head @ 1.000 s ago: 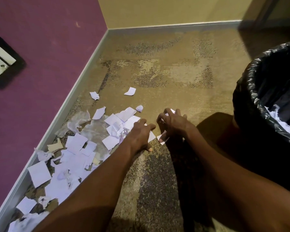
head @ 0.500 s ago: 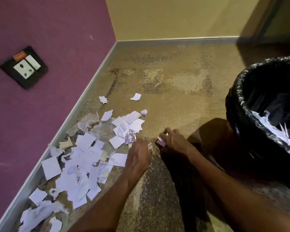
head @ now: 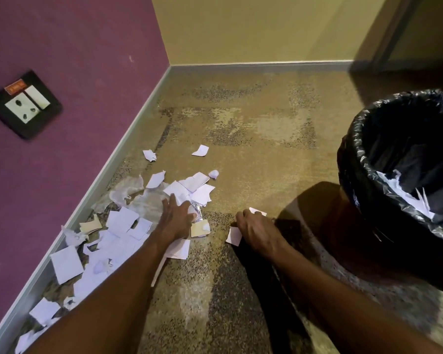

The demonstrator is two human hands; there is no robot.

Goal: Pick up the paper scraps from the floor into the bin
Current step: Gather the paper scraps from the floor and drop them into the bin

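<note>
Several white paper scraps (head: 120, 221) lie strewn on the carpet along the purple wall, with two loose ones farther out (head: 200, 150). My left hand (head: 175, 218) lies flat with fingers spread on the pile, next to a crumpled foil piece (head: 197, 214) and a tan scrap (head: 199, 228). My right hand (head: 253, 229) rests on the carpet with its fingers curled round white scraps (head: 233, 235) that stick out on both sides. The bin (head: 399, 190), lined with a black bag, stands at the right with scraps inside.
A purple wall with a black socket plate (head: 23, 104) runs along the left, with a grey skirting board (head: 128, 139) at its foot. A yellow wall closes the far side. Bare patterned carpet (head: 253, 129) stretches between the pile and the bin.
My left hand has moved forward onto the pile and spread flat. My right hand stays on the carpet gripping scraps. The view has tilted up slightly.
</note>
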